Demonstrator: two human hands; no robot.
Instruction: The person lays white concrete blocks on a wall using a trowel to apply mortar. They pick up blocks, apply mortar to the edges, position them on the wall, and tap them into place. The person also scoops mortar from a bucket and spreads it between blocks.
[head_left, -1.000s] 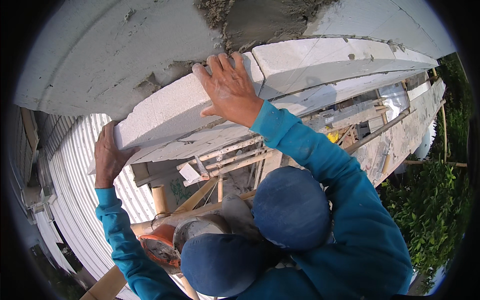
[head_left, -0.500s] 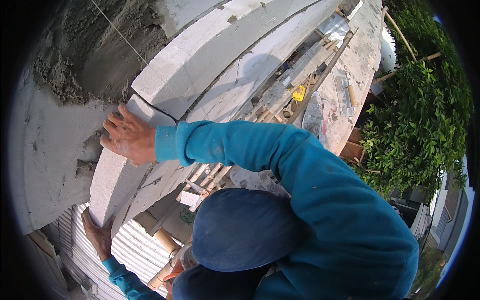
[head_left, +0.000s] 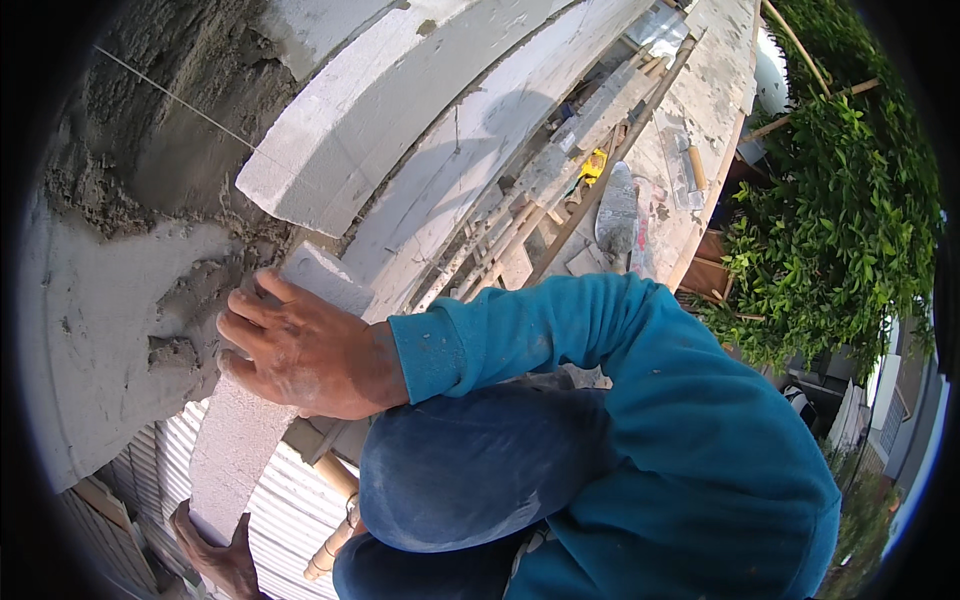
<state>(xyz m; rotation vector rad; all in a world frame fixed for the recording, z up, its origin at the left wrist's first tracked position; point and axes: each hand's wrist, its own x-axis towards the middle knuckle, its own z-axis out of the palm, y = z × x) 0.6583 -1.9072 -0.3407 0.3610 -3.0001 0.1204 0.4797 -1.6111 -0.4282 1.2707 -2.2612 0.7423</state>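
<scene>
A pale grey, porous concrete block point(head_left: 236, 445) is held between my two hands, tilted and apart from the neighbouring block row. My right hand point(head_left: 305, 350) is closed over its upper part, fingers wrapped on the far side. At its lower end, my left hand point(head_left: 218, 560) grips it with thumb and fingers on opposite sides. Patches of grey mortar point(head_left: 205, 295) lie on the surface beside the block. Above it ends a laid block point(head_left: 330, 150), with a string line point(head_left: 180, 98) reaching its corner.
Rough wet mortar point(head_left: 175, 170) spreads at the upper left. Boards and poles point(head_left: 640, 125) run along the right, with a mortar-smeared oval blade point(head_left: 615, 215), a wooden-handled trowel point(head_left: 697, 168) and a yellow item point(head_left: 593, 167). Corrugated sheet point(head_left: 295, 520) lies below; a leafy hedge point(head_left: 820, 220) stands right.
Both hands have drawn the block away from the laid row and lower, toward my body. A wide gap now shows between the two blocks, and mortar patches are uncovered.
</scene>
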